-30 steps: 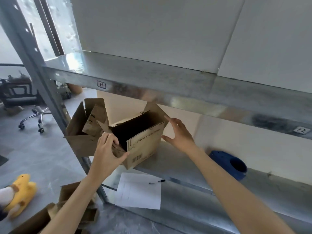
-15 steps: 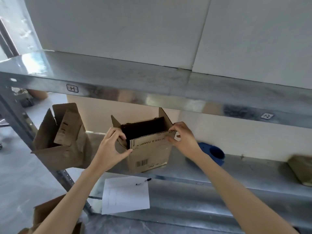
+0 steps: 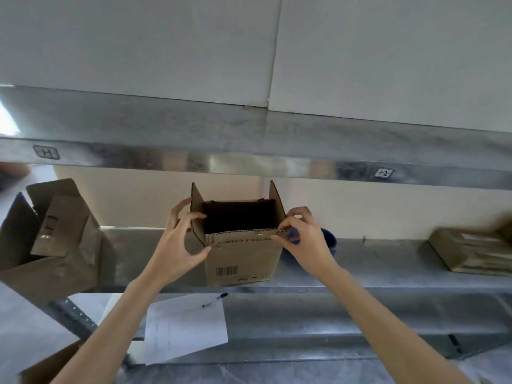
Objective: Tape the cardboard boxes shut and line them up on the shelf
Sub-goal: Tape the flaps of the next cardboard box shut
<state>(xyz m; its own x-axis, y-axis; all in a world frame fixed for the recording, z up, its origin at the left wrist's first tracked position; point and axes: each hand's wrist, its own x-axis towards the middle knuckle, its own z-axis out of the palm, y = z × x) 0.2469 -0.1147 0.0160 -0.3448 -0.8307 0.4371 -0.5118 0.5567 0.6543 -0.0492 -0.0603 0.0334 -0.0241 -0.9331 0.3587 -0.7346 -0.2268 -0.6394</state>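
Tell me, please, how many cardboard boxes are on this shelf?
3 on the shelf: the left box, open; the middle box, open, at the front edge; the right box, blurred and flatter. Others may lie outside the view.

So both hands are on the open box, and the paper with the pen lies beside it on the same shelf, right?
Not quite. The left hand and right hand are on the open box, but the head view shows the paper with the pen on the lower shelf, beneath the box.
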